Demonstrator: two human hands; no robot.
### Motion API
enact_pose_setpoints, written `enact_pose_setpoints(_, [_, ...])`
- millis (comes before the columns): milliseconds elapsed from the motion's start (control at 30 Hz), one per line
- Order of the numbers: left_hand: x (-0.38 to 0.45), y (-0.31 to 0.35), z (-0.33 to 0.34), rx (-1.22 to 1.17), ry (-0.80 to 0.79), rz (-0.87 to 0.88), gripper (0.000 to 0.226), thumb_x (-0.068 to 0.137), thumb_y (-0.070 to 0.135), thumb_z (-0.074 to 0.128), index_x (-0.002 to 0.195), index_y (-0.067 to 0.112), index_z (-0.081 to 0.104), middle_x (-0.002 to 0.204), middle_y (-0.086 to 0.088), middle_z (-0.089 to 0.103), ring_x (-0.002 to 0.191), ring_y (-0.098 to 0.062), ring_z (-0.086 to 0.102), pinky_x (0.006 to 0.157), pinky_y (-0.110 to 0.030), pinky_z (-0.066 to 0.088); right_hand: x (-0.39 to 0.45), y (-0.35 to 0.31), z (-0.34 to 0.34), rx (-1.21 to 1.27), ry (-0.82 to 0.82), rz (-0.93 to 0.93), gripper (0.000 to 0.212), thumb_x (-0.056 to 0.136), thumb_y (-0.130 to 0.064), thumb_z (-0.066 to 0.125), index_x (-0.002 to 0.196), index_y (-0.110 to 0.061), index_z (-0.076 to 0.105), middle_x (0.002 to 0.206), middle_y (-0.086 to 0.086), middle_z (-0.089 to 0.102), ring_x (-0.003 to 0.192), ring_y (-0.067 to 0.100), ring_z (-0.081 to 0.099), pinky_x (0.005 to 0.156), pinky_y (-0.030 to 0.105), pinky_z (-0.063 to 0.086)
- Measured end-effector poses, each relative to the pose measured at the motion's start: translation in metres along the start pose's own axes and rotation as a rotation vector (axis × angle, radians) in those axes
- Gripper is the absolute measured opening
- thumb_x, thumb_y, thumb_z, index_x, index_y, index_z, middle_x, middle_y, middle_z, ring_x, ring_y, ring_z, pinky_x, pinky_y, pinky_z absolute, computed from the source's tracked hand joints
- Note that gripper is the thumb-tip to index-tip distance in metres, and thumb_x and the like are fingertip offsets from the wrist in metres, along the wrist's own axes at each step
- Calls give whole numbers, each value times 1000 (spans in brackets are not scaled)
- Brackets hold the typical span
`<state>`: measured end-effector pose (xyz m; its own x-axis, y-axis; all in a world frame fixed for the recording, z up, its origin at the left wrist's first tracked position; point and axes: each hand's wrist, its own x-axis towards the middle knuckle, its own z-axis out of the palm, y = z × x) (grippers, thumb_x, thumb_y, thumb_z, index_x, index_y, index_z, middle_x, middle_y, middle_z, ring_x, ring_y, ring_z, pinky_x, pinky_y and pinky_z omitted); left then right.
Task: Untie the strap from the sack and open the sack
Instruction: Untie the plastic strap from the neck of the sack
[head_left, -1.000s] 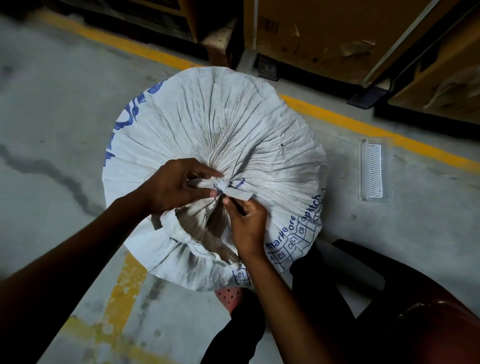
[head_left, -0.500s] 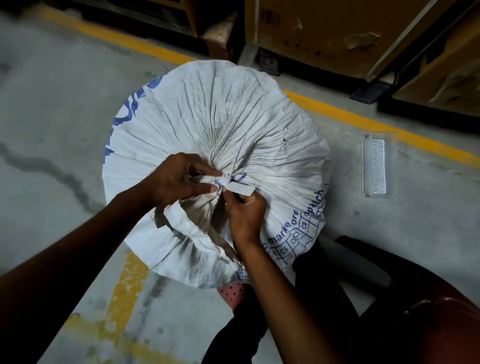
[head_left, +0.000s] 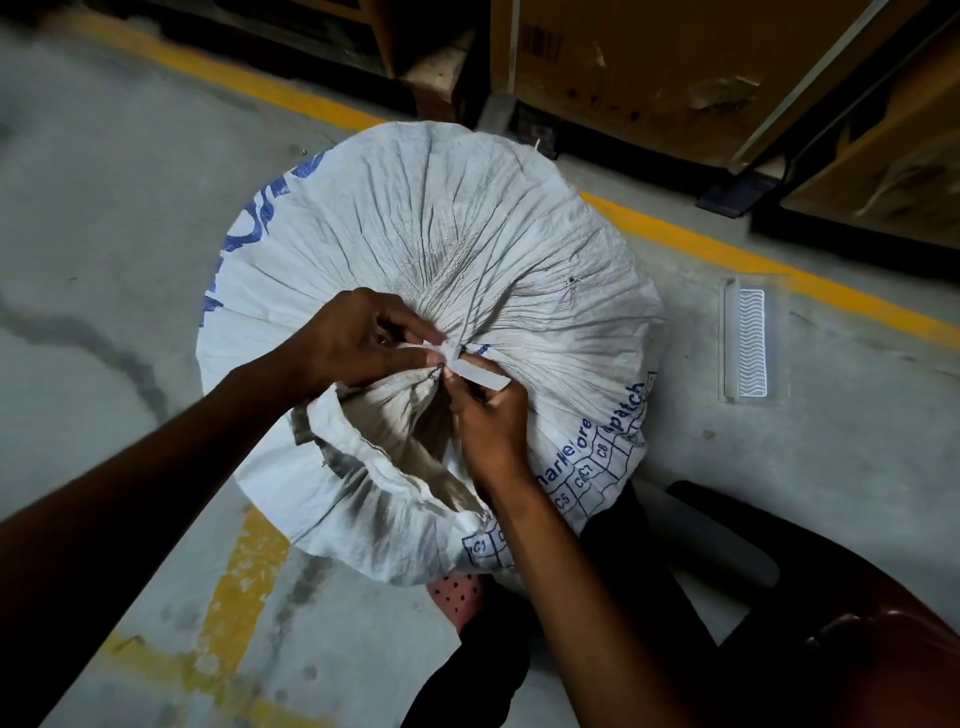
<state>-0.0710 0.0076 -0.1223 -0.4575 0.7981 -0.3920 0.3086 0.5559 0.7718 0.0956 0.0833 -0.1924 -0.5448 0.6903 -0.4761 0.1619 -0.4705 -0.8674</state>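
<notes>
A full white woven sack (head_left: 457, 228) with blue print stands upright on the floor, its mouth gathered into tight pleats. A white strap (head_left: 475, 371) is knotted around the gathered neck, with a flat loose end sticking out to the right. My left hand (head_left: 353, 340) pinches the neck and the knot from the left. My right hand (head_left: 488, 421) comes from below, its fingertips on the strap's loose end just under the knot. The sack's hemmed rim (head_left: 363, 457) flops toward me below both hands.
The concrete floor (head_left: 104, 208) carries yellow painted lines (head_left: 753, 260). Large cardboard boxes (head_left: 675, 67) on pallets stand behind the sack. A clear plastic strip (head_left: 750, 340) lies on the floor to the right. My dark-clothed legs and a brown seat (head_left: 857, 665) are at bottom right.
Both hands stay at the knot with only small finger shifts; the strap's loose end sticks out a little further right. The sack has moved slightly in the frame with my head.
</notes>
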Motion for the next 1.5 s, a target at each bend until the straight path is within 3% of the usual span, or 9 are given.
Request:
enact_pose_setpoints(233, [5, -4, 2, -21, -25, 39, 24, 74, 25, 89, 97, 18, 84, 100, 5, 79, 94, -5, 74, 92, -30, 57, -6, -4, -9, 117, -82, 66, 22, 92, 4, 67, 99, -15, 75, 89, -6, 78, 84, 4, 69, 75, 19, 55])
enact_pose_setpoints(433, [4, -2, 2, -20, -59, 78, 25, 71, 37, 84, 93, 25, 83, 92, 7, 78, 93, -5, 75, 91, -29, 58, -7, -2, -15, 166, -123, 175, 16, 100, -5, 59, 100, -14, 72, 77, -11, 73, 69, -5, 62, 64, 11, 49])
enact_pose_setpoints(567, [7, -4, 6, -29, -41, 60, 31, 69, 38, 84, 93, 19, 84, 92, 6, 79, 94, -8, 76, 94, -36, 59, -3, -10, -9, 211, -105, 247, 15, 100, -11, 61, 96, -14, 75, 79, -8, 76, 71, -1, 65, 66, 15, 52])
enact_pose_setpoints(867, [8, -7, 14, -58, 19, -1, 41, 70, 42, 81, 96, 10, 85, 94, -2, 80, 84, -8, 73, 83, -28, 54, 3, -13, -4, 275, -84, 330, 25, 99, -17, 64, 108, 4, 71, 106, 17, 73, 97, 21, 64, 87, 28, 55])
enact_pose_setpoints(1000, [13, -10, 21, -94, 46, -49, 18, 77, 32, 85, 90, 21, 83, 87, 13, 77, 83, 1, 71, 82, -25, 53, 4, -15, -14, 271, -122, 369, 27, 99, -14, 61, 118, 5, 67, 123, 27, 68, 107, 27, 63, 104, 41, 49])
enact_pose_setpoints(1067, [16, -8, 25, -118, 39, -64, 11, 81, 23, 85, 91, 23, 82, 84, 16, 76, 81, 5, 69, 81, -21, 52, 6, -20, -16, 278, -149, 383, 27, 101, -15, 59, 120, 2, 68, 121, 22, 71, 106, 22, 67, 100, 34, 54])
enact_pose_setpoints(1167, [17, -3, 31, -167, 28, -61, 14, 82, 17, 84, 96, 18, 81, 93, -2, 78, 83, -1, 69, 80, -17, 51, 6, -25, -19, 302, -180, 389, 31, 105, -13, 51, 125, 8, 62, 110, 14, 73, 95, 13, 71, 82, 21, 57])
enact_pose_setpoints(1367, [15, -1, 37, -289, 9, -100, 10, 83, 23, 85, 87, 30, 80, 96, -16, 78, 82, -8, 66, 82, -26, 49, 4, -23, -25, 329, -223, 382, 24, 107, -10, 44, 110, -1, 67, 98, 7, 75, 90, 12, 70, 83, 20, 57])
enact_pose_setpoints(1500, [19, 1, 37, -259, -3, -135, 12, 87, 18, 81, 84, 30, 78, 99, -7, 79, 86, -5, 69, 90, -29, 53, 2, -18, -27, 354, -239, 384, 20, 102, -8, 52, 102, -7, 72, 94, 6, 77, 87, 13, 71, 80, 22, 58])
